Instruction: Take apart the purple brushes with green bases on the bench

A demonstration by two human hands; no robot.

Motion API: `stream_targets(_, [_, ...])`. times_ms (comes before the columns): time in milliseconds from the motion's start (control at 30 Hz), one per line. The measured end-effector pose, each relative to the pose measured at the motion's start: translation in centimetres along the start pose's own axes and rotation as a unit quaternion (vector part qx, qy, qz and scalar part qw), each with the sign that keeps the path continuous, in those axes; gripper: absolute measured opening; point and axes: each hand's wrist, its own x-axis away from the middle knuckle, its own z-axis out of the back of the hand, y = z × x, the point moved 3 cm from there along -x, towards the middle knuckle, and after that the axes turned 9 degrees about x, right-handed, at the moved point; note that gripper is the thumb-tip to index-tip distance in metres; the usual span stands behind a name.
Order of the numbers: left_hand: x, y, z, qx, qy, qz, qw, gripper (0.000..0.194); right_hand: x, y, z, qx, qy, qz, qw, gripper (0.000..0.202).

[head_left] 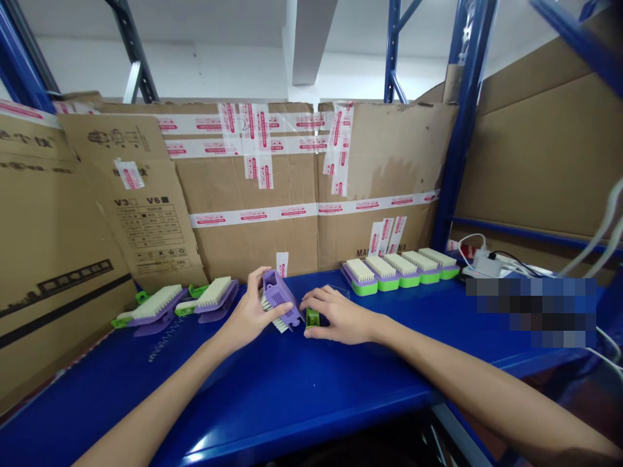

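Observation:
My left hand (pixel 252 314) is closed around a purple brush part (pixel 281 295), tilted so its slotted back faces right and its pale bristles point down and left. Beside it, my right hand (pixel 343 316) grips a small green plastic part (pixel 312 317) between thumb and fingers, mostly hidden under the hand. The two parts are close together; whether they touch I cannot tell. Left of my hands lie two brushes with green and purple parts, the nearer brush (pixel 214 295) and the farther-left brush (pixel 156 303), both bristles up. Several small metal springs (pixel 164 340) are scattered in front of them.
Several green-and-purple brushes (pixel 399 267) stand in a row, bristles up, at the back right of the blue shelf (pixel 311 402). Cardboard panels (pixel 253 240) wall the back and sides. A white plug with cables (pixel 487 263) sits at right, near a blue post (pixel 455 143).

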Motion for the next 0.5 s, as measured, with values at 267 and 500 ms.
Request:
stream_targets(267, [-0.1,0.5,0.1,-0.058,0.032,0.014,0.998,0.072,-0.1,0.1,0.0,-0.017,0.01,-0.002,1.0,0.047])
stream_targets(500, [-0.5,1.6,1.2,-0.055,0.115,0.001,0.992,0.056,0.0,-0.1,0.2,-0.007,0.006,-0.006,1.0,0.049])
